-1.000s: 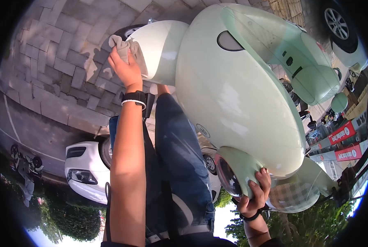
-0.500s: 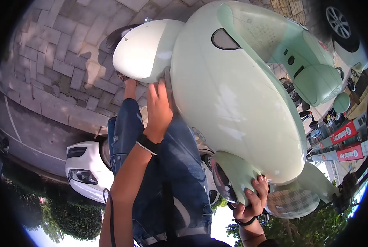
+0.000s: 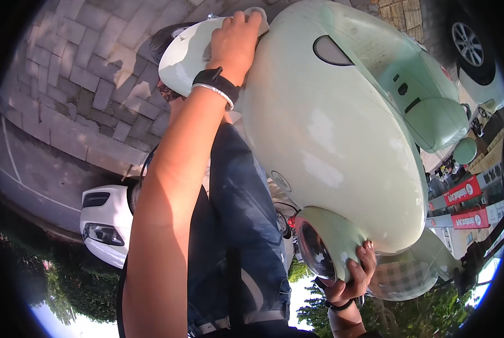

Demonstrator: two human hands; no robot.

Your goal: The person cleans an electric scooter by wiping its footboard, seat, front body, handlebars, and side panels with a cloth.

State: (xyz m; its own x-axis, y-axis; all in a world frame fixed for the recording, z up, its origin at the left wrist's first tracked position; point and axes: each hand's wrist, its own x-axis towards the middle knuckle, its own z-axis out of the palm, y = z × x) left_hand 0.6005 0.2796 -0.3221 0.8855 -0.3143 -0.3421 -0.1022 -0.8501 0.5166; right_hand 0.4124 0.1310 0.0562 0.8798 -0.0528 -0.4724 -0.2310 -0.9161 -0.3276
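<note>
A pale green scooter body (image 3: 325, 129) fills the middle and right. At the top, my left hand (image 3: 235, 42) is closed on a greyish cloth (image 3: 261, 21), pressed where the rounded front fender (image 3: 190, 53) meets the body. Much of the cloth is hidden under the fingers. Lower right, my right hand (image 3: 356, 273) is wrapped round the edge of the green headlight housing (image 3: 339, 234), with the fingers on its outer side and the thumb by the lens (image 3: 314, 248).
My jeans-clad legs (image 3: 240, 186) stand beside the scooter body. A white car (image 3: 108, 225) is at the left, on the road beyond the paving (image 3: 94, 90). A plaid-patterned part (image 3: 404, 276) lies right of my right hand. Another vehicle's wheel (image 3: 467, 42) shows upper right.
My left hand has moved up with the cloth, from the fender's lower edge to its upper side. My right hand stays on the headlight housing. The view has shifted slightly.
</note>
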